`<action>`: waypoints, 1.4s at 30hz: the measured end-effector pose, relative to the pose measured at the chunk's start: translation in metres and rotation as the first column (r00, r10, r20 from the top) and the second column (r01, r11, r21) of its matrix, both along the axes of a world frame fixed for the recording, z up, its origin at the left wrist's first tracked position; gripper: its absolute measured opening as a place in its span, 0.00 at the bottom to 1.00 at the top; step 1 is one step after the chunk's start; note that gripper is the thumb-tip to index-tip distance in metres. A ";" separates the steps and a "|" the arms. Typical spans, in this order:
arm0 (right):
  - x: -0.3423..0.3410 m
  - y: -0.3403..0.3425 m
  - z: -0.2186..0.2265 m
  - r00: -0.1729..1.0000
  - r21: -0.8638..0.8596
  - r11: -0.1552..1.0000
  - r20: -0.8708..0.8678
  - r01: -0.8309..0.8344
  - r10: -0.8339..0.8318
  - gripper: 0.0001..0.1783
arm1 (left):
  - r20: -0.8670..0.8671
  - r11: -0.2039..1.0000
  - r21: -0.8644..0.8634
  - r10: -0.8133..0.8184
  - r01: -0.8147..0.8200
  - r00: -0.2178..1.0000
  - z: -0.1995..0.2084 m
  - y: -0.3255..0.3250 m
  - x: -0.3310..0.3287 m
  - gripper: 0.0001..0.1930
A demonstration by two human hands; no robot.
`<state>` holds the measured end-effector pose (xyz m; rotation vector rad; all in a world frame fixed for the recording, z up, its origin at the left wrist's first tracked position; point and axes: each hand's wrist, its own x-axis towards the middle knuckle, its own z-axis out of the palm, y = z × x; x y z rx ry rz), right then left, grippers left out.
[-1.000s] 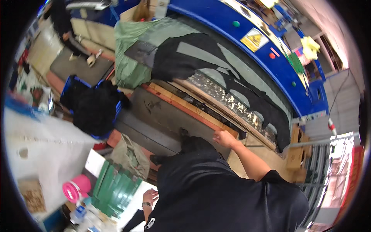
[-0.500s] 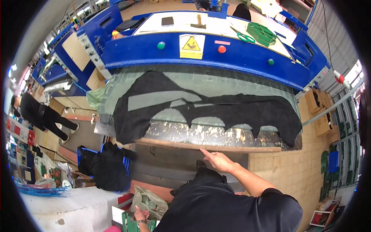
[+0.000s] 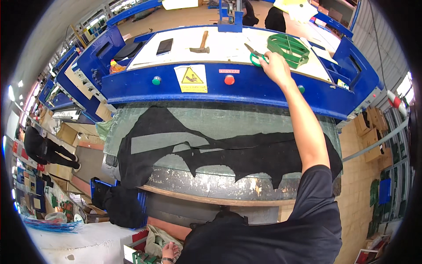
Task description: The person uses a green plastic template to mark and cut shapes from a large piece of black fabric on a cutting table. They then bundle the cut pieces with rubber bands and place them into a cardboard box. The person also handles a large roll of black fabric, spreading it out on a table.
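scissors [image 3: 254,54] | green handles | flat on white top, w/ blades shut

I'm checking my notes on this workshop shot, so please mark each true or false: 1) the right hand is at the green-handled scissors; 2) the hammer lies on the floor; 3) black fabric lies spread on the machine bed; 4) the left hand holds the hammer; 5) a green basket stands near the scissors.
1) True: the right hand rests at the scissors on the machine top; whether it grips them cannot be told.
2) False: the hammer lies on the white machine top.
3) True: the black fabric is spread there.
4) False: the left hand is low, by a green rack.
5) True: the green basket stands beside them.
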<state>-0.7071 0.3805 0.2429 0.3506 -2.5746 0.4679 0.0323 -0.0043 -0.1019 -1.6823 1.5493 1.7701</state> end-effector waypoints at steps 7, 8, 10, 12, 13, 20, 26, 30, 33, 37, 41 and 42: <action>-0.071 -0.015 0.016 0.946 0.186 0.981 0.308 0.046 -0.103 0.31 | -0.148 0.981 -0.103 0.149 -0.165 0.978 -0.006 -0.003 0.009 0.16; -0.091 0.013 0.013 0.953 0.151 0.988 0.293 0.028 -0.072 0.27 | -0.297 0.987 -0.156 -0.086 0.041 0.951 -0.034 -0.027 0.018 0.16; -0.096 0.032 0.016 0.973 0.049 0.998 0.231 -0.043 0.030 0.21 | -0.219 0.988 -0.152 -0.003 -0.032 0.976 -0.034 -0.021 -0.006 0.17; -0.068 0.050 -0.001 0.964 -0.209 0.941 -0.038 -0.266 0.264 0.19 | -0.066 0.952 -0.295 -0.099 0.075 0.993 0.021 -0.024 -0.059 0.16; -0.041 0.033 -0.002 0.960 -0.371 0.890 -0.017 -0.265 0.279 0.19 | -0.155 0.886 -0.464 -0.088 0.006 0.984 0.016 -0.029 -0.054 0.16; 0.189 -0.061 -0.077 0.628 -0.545 0.801 0.540 -0.246 0.560 0.05 | -0.095 0.322 -0.943 -0.500 0.083 0.861 0.084 -0.086 -0.203 0.15; 0.322 -0.162 -0.200 0.171 -0.647 0.732 0.763 0.214 0.624 0.12 | 0.269 -0.031 -0.952 -0.555 0.304 0.787 0.098 -0.137 -0.312 0.27; 0.349 -0.215 -0.223 -0.017 -0.574 0.731 0.782 0.369 0.623 0.25 | 0.366 0.027 -0.882 -0.592 0.471 0.718 0.080 -0.174 -0.327 0.26; 0.354 -0.245 -0.223 -0.068 -0.506 0.704 0.787 0.499 0.613 0.38 | 0.243 0.056 -0.923 -0.681 0.380 0.690 0.067 -0.195 -0.328 0.18; 0.339 -0.284 -0.226 -0.100 -0.474 0.727 0.801 0.497 0.590 0.45 | 0.042 0.153 -0.953 -0.791 0.263 0.611 0.058 -0.225 -0.326 0.08; 0.320 -0.327 -0.232 -0.083 -0.452 0.739 0.824 0.499 0.560 0.49 | -0.059 0.224 -0.943 -0.841 0.246 0.538 0.084 -0.250 -0.325 0.08; 0.316 -0.335 -0.236 -0.074 -0.455 0.738 0.826 0.499 0.559 0.48 | -0.065 0.211 -0.949 -0.858 0.233 0.510 0.092 -0.256 -0.326 0.08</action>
